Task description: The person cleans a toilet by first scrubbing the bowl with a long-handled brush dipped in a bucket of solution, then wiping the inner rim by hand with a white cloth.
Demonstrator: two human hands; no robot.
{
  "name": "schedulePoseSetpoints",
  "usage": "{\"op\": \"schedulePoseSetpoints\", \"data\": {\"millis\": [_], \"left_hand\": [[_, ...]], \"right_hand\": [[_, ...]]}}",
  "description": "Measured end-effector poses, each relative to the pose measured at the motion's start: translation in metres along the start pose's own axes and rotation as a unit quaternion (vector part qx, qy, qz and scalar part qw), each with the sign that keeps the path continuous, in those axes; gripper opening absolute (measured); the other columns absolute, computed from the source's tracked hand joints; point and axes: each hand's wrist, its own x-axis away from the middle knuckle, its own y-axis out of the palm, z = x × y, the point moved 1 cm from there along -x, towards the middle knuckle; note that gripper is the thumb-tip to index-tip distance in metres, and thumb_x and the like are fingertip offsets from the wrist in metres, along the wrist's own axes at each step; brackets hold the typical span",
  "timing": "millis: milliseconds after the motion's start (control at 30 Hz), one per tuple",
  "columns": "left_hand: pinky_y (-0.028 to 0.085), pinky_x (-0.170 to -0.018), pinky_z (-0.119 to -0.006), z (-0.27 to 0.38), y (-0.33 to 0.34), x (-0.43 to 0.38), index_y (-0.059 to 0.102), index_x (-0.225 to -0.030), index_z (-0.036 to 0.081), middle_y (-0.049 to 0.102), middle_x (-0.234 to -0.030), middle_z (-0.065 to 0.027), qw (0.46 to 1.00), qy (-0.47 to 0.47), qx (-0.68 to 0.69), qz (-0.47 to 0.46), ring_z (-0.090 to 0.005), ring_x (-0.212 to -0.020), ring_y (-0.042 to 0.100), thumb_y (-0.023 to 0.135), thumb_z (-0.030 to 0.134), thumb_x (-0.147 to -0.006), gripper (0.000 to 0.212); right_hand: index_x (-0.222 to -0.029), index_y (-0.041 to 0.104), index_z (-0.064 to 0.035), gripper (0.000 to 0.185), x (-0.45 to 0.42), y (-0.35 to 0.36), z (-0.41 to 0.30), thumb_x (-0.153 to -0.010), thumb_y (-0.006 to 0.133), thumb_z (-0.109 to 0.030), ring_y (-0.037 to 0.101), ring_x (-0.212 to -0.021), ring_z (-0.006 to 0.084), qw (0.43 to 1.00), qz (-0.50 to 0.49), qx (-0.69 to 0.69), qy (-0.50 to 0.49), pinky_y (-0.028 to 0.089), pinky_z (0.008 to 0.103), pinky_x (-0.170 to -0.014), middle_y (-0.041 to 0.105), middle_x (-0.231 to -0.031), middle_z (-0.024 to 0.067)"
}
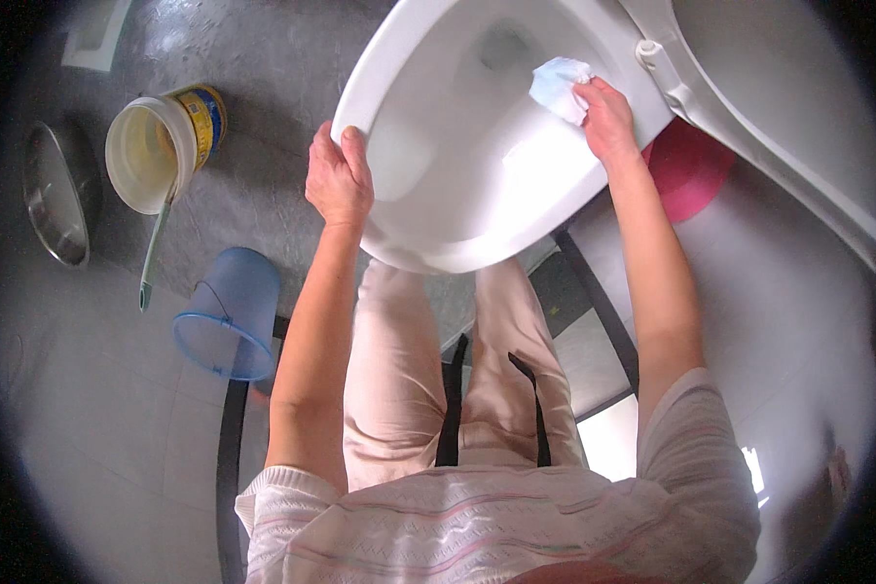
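A large white basin with a smooth, glossy inside is in front of me at the top of the view. My left hand grips its left rim, with the thumb on top. Over the inside, near the right side, my right hand holds a crumpled pale blue and white cloth. Whether the cloth touches the basin cannot be told. A dark grey round patch shows at the far end of the basin's inside.
To the left stand a blue bucket, a yellow-labelled plastic tub with a green-handled tool in it, and a steel bowl. A pink container sits below the basin's right side, near a curved white frame.
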Motion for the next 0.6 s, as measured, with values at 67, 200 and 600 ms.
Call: {"op": "schedulePoseSetpoints", "data": {"millis": [67, 200, 600], "left_hand": [[0.044, -0.069, -0.038, 0.007, -0.002, 0.0, 0.048, -0.11, 0.009, 0.055, -0.09, -0.0097, 1.0, -0.014, 0.01, -0.018, -0.0272, -0.079, 0.055, 0.036, 0.047, -0.085, 0.047], [0.044, -0.067, -0.036, 0.001, 0.001, 0.0, 0.048, -0.109, 0.007, 0.056, -0.087, -0.0095, 1.0, -0.014, 0.021, -0.013, -0.0247, -0.076, 0.056, 0.038, 0.047, -0.085, 0.048], [0.042, -0.072, -0.022, 0.002, -0.009, 0.0, 0.05, -0.11, 0.002, 0.059, -0.084, -0.007, 0.995, -0.017, 0.095, -0.012, -0.0106, -0.077, 0.053, 0.047, 0.038, -0.086, 0.043]], "right_hand": [[-0.092, 0.06, -0.005, 0.021, -0.025, 0.007, -0.007, -0.075, 0.05, -0.011, 0.058, -0.08, 0.0205, 0.927, 0.151, 0.34, -0.045, 0.045, 0.0345, -0.07, 0.061, -0.081, 0.0096], [-0.095, 0.061, -0.0113, 0.024, -0.07, 0.04, 0.016, -0.075, 0.047, -0.011, 0.058, -0.083, 0.0272, 0.785, 0.152, 0.573, -0.178, 0.045, 0.0378, -0.073, 0.061, -0.087, 0.0124], [-0.106, 0.057, -0.0078, 0.034, -0.175, 0.044, 0.091, -0.074, 0.044, -0.008, 0.055, -0.092, 0.0297, 0.509, -0.217, 0.808, -0.203, 0.043, 0.0368, -0.079, 0.058, -0.1, 0.0145]]}}
